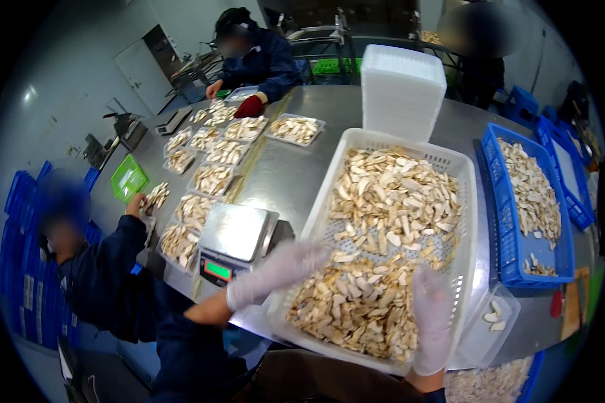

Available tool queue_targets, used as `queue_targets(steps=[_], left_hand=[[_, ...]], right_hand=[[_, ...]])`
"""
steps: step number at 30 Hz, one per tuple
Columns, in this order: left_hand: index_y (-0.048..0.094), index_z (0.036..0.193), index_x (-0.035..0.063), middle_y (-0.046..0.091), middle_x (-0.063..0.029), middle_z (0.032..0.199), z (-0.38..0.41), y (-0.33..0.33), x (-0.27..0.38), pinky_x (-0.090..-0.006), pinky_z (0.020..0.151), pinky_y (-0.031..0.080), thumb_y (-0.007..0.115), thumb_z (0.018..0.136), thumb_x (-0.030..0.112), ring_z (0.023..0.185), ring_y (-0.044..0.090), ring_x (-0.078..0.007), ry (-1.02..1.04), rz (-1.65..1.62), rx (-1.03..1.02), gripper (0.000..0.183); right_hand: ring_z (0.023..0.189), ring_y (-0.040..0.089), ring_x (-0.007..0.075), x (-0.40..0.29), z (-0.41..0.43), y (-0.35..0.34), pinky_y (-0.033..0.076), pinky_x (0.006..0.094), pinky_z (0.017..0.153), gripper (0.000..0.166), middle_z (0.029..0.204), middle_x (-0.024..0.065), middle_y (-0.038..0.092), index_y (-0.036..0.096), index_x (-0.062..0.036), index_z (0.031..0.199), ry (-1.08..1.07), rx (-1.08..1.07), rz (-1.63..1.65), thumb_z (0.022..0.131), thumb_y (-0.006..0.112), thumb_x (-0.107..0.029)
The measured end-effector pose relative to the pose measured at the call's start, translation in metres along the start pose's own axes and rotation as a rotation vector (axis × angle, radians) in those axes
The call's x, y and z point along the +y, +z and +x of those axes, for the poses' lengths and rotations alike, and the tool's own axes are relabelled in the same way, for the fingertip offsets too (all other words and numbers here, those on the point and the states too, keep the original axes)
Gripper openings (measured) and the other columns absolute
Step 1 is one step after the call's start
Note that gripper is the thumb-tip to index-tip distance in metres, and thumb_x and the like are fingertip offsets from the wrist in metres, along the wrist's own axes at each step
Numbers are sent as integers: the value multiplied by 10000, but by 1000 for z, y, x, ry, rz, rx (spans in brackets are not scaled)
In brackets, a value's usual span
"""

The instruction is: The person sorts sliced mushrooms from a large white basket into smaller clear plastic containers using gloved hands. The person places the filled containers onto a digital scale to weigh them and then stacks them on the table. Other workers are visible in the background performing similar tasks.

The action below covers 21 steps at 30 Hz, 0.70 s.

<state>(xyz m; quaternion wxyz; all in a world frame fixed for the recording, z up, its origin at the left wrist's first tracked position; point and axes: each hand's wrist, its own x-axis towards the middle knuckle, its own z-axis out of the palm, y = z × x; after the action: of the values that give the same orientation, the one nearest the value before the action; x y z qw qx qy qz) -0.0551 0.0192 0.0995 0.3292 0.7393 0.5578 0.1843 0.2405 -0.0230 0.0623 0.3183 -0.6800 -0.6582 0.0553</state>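
Note:
A large white perforated plastic basket [465,166] stands before me with two heaps of pale dried slices, perhaps mushroom [363,307]. My left hand [305,259], in a whitish glove and blurred, is over the basket's left side, above the upper edge of the near heap. At the right side of that heap is my right hand [431,297], gloved alike, its fingers pointing away from me. Whether either hand holds slices cannot be made out. Left of the basket sits a digital scale [234,231] with a bare metal plate and a lit green display.
Filled clear trays [212,180] line the steel table [277,166] at left. A tall stack of white trays [401,95] stands behind the basket. Blue crates [514,221] and a clear tray with several slices [476,342] lie right. Co-workers are at the left and far side.

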Motion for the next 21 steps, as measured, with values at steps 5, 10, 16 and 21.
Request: queue_targets(steps=[5, 10, 16, 21], left_hand=[[637, 790, 17, 615, -165, 694, -115, 72, -43, -397, 672, 496, 533, 895, 352, 702, 603, -304, 339, 544, 2, 366], [505, 495, 81, 484, -87, 484, -142, 95, -31, -406, 673, 449, 535, 874, 274, 538, 525, -277, 335, 591, 326, 427], [545, 498, 74, 524, -106, 518, -168, 103, -37, -377, 595, 433, 577, 854, 276, 499, 509, -289, 402, 346, 432, 411], [618, 685, 65, 605, -100, 689, -153, 50, -46, -362, 647, 465, 632, 787, 167, 646, 589, -270, 302, 463, 755, 145]], right_hand=[[888, 629, 296, 77, 22, -31, 468, 361, 802, 335, 941, 196, 651, 600, 24, 1093, 304, 215, 123, 915, 500, -241], [858, 623, 364, 133, 0, -5, 473, 418, 741, 343, 921, 266, 632, 600, 68, 987, 444, -155, -203, 891, 513, -249], [890, 603, 429, 164, -24, 4, 476, 485, 758, 329, 906, 275, 629, 593, 37, 901, 355, -200, -448, 892, 485, -273], [806, 631, 412, 168, -32, 12, 505, 467, 702, 256, 887, 254, 643, 589, 25, 890, 368, -147, -613, 880, 502, -216]])
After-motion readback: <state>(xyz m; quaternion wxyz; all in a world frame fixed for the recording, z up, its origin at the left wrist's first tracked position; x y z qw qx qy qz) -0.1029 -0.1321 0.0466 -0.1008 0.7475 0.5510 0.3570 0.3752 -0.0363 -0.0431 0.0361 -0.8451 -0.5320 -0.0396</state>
